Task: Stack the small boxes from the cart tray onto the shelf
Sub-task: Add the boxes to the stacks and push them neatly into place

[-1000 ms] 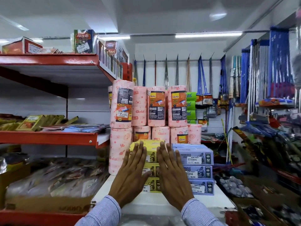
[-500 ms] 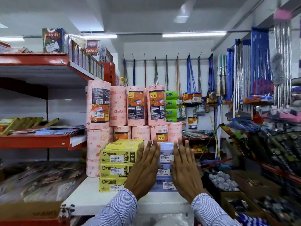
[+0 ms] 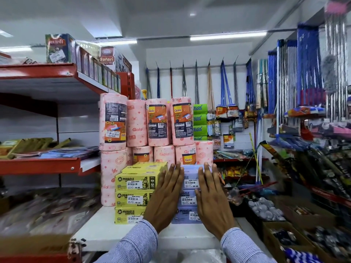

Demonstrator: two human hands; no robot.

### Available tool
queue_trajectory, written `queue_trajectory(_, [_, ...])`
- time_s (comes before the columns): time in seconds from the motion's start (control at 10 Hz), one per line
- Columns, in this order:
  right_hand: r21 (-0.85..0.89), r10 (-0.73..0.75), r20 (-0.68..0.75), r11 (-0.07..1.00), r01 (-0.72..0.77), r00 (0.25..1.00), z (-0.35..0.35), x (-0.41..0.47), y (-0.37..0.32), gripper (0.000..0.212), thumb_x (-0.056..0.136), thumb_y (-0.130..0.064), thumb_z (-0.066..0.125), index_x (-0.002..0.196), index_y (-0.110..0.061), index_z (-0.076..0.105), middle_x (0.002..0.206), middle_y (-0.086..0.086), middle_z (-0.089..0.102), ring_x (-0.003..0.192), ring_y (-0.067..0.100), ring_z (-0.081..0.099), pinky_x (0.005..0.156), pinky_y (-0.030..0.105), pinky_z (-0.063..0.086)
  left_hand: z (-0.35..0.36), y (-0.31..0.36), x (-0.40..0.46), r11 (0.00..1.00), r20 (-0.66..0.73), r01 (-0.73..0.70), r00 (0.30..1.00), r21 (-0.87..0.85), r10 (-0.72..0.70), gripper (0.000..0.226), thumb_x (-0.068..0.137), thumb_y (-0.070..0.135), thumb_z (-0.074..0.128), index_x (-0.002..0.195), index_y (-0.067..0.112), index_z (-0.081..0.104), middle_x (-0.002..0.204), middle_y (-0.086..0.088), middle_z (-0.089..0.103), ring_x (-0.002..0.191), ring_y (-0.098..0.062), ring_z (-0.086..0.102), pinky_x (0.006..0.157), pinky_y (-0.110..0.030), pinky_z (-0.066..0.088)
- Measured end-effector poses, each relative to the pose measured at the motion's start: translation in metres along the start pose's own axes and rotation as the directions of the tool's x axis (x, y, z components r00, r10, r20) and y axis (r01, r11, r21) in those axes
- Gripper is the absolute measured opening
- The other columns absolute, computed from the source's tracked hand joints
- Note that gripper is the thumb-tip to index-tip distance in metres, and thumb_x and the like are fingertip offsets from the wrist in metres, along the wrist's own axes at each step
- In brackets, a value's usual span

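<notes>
White shelf [image 3: 98, 226] holds blue boxes [image 3: 190, 201] between flat left hand [image 3: 165, 201] and right hand [image 3: 212, 202]

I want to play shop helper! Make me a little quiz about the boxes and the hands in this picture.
1. True or false: both hands are pressed flat against the purple boxes.
2. How many yellow boxes are in the front pile? A) two B) three C) five
3. What stands right behind the two piles of boxes?

Key:
1. True. The left hand and right hand lie open and flat on the front of the purple pile, one on each side.
2. B, three.
3. Pink paper towel rolls, stacked in two layers on the white shelf.
</notes>
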State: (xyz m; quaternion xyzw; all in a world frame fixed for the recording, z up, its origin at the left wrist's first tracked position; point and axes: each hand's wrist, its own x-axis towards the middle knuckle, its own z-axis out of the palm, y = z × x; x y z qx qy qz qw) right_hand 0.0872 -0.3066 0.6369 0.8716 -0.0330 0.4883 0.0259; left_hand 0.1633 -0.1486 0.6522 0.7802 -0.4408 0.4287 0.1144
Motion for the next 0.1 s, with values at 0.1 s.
queue_trajectory(0.1, [-0.005,0.013,-0.010,1.000,-0.013,1.000,-0.0075,0.0044,-0.0034,0.064,0.101,-0.030,0.030,0.156,-0.010,0.003,0.166,0.013,-0.001,0.152,0.029,-0.007,0.120,0.050,0.011,-0.0054,0.0031,0.0018,1.000,-0.042,0.009,0.999,0.012,-0.009,0.080,0.095,0.008,0.050,0.156,0.008,-0.002,0.167,-0.012,-0.007,0.154,-0.027,-0.006,0.122,-0.046,0.005])
